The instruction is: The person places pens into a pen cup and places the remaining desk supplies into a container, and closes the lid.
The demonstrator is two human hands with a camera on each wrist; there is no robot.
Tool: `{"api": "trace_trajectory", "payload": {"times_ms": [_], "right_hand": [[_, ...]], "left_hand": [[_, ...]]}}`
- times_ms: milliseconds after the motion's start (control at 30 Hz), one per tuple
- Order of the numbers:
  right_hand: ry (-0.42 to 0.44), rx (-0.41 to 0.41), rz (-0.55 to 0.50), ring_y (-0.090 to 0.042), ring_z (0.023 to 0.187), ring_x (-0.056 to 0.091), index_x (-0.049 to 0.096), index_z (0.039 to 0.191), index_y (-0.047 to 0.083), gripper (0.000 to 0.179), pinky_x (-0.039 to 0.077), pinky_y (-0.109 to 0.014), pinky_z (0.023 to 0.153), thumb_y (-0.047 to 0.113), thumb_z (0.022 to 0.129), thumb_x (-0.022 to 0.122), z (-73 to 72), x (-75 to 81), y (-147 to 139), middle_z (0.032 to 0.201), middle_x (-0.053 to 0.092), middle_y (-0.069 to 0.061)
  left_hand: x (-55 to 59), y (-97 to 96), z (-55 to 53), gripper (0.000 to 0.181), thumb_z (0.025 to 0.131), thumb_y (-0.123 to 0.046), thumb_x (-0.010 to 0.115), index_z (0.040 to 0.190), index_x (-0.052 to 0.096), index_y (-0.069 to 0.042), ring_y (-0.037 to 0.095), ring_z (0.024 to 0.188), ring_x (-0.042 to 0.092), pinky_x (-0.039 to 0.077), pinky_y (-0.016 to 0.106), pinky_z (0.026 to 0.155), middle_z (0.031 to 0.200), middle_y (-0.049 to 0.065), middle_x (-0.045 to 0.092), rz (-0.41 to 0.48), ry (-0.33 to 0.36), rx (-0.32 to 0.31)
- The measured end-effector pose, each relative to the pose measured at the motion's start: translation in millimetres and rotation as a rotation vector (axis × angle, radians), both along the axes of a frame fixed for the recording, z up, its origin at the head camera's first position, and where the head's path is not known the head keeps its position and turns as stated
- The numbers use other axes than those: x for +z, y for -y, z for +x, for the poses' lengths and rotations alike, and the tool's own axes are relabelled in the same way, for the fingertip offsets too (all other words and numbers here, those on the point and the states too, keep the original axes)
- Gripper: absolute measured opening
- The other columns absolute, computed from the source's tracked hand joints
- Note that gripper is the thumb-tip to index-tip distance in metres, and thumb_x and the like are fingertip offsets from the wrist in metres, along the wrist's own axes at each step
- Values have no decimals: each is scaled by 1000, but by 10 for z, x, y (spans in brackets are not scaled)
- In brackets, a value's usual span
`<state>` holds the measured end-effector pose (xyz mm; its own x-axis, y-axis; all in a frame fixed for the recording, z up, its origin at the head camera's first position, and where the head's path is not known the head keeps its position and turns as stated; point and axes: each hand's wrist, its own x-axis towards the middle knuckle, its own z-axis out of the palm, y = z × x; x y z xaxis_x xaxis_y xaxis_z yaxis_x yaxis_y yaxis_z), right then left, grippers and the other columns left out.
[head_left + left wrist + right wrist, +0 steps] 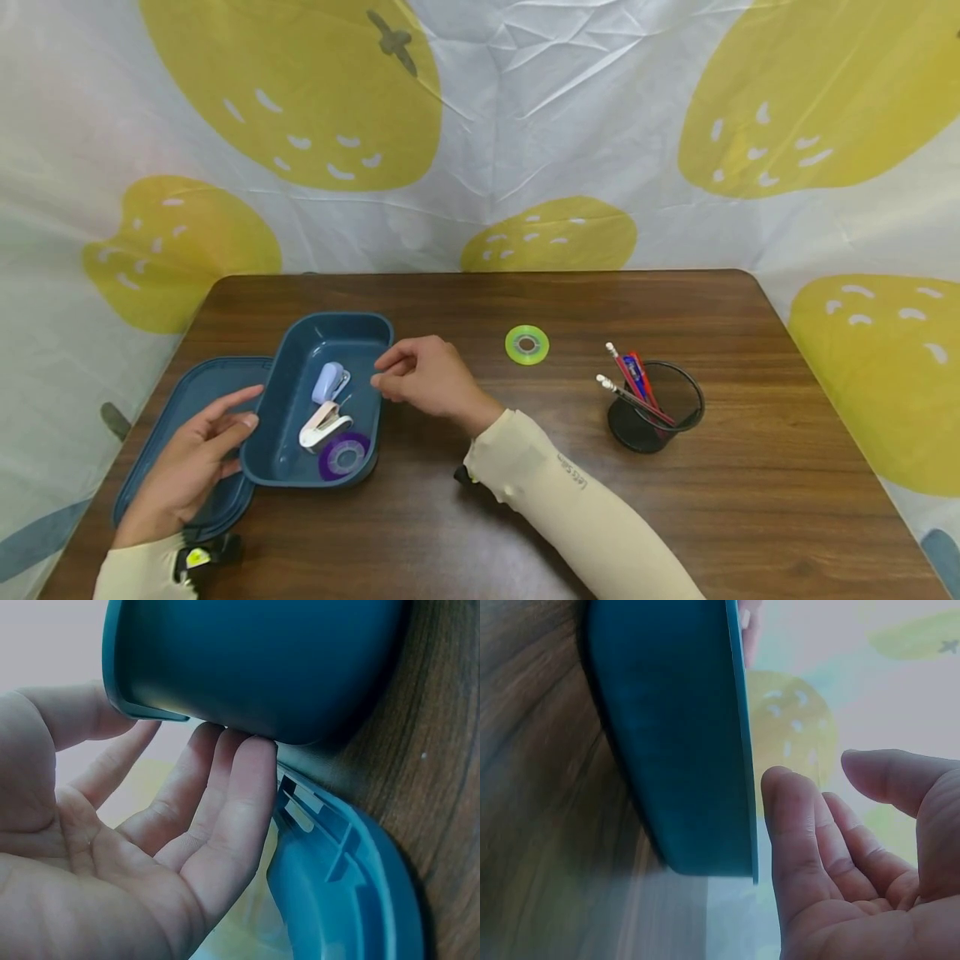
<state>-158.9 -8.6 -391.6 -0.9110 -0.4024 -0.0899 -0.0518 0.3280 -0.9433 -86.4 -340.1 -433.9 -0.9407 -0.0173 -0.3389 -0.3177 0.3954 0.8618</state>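
A dark blue rectangular box [285,450] stands on the table without its lid. Inside it lie a lavender mini stapler [327,382], a white and pale pink stapler [324,425] and a purple disc [333,462] with a pale centre. My left hand [187,462] is at the box's left side, thumb by the rim and fingertips [255,757] against the outer wall, fingers fairly straight. At the right rim, my right hand [423,375] hovers with loosely bent fingers. Nothing shows between its thumb and fingers in the right wrist view.
A matching blue lid [161,433] lies partly under the box's left side. A flat lime-green disc [513,344] is right of the box, near the back. Farther right, a black mesh pen cup [637,429] holds pencils and pens. A fruit-patterned curtain hangs behind the table.
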Motion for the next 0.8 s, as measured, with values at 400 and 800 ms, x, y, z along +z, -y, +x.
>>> {"api": "trace_trajectory", "payload": {"times_ms": [400, 800], "right_hand": [[-9, -80, -4, -29, 85, 79, 78, 107, 10, 19, 60, -28, 70, 24, 94, 81, -127, -73, -306, 93, 79, -4], [4, -165, -80, -46, 99, 73, 75, 115, 3, 22, 62, -53, 90, 16, 97, 77, -200, -122, -688, 101, 77, -12]], "left_hand": [[-18, 7, 1, 64, 107, -47, 60, 165, 39, -26, 4, 107, 52, 53, 35, 81, 117, -23, 59, 11, -11, 3], [-6, 11, 10, 62, 108, -44, 60, 164, 40, -27, 4, 106, 51, 52, 35, 79, 116, -24, 60, 32, -33, -8]]}}
